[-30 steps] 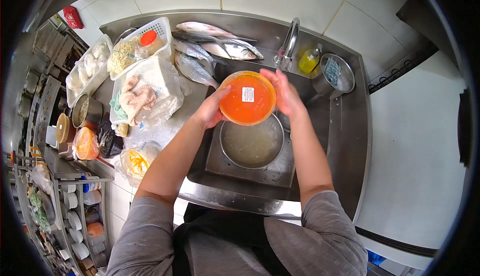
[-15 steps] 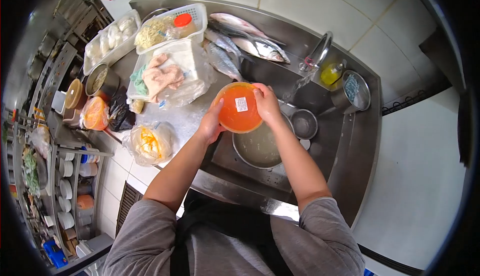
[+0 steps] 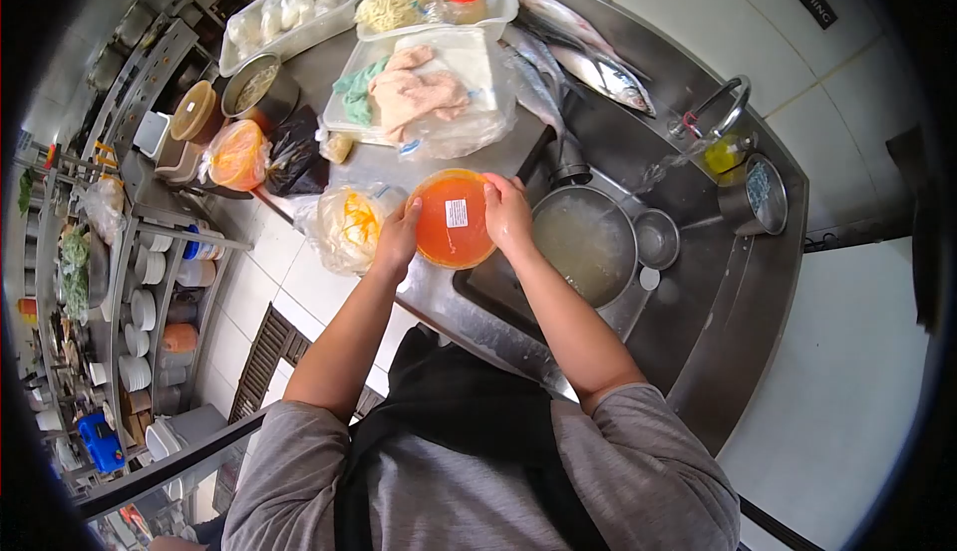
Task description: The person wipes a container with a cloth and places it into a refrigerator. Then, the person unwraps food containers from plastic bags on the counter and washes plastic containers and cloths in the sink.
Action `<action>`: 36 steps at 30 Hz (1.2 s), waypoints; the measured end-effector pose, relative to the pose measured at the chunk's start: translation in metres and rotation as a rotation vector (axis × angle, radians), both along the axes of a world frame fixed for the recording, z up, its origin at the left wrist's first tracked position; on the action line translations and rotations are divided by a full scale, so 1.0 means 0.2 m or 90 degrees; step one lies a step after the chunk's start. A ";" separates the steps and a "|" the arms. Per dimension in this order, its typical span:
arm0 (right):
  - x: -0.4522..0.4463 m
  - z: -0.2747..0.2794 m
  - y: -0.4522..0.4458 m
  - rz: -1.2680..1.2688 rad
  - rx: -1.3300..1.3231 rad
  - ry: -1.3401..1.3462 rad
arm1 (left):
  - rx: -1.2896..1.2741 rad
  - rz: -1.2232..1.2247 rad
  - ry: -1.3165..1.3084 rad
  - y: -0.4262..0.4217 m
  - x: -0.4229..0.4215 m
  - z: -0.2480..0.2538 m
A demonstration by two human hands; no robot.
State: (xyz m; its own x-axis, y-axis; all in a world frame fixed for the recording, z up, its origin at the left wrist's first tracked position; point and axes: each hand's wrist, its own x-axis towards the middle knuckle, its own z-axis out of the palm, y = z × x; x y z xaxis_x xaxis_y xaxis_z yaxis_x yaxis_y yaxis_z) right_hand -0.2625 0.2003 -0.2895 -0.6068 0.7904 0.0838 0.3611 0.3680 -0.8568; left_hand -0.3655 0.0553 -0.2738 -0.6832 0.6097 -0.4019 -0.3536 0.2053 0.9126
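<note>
Holding a tub (image 3: pixel 454 237) near the tabletop's (image 3: pixel 429 288) front edge, left hand (image 3: pixel 398 239) and right hand (image 3: pixel 512 218) curl part-closed fingers (image 3: pixel 492 193) round its sides, any move likely needing steadiness.

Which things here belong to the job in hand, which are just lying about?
In the job:
white-labelled round orange plastic tub, held by left hand and right hand
curved chrome tap, running (possibly)

Lying about, apparently:
whole silver fish
crumpled pink cloth
clear red-lidded jar

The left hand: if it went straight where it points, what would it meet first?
Beyond the orange container it holds, the left hand would probably meet the clear plastic bag near the pink cloth; depth is unclear.
</note>
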 end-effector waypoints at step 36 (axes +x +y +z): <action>-0.13 0.11 -0.10 -0.001 0.223 0.034 | 0.361 -0.082 -0.316 -0.06 -0.11 0.03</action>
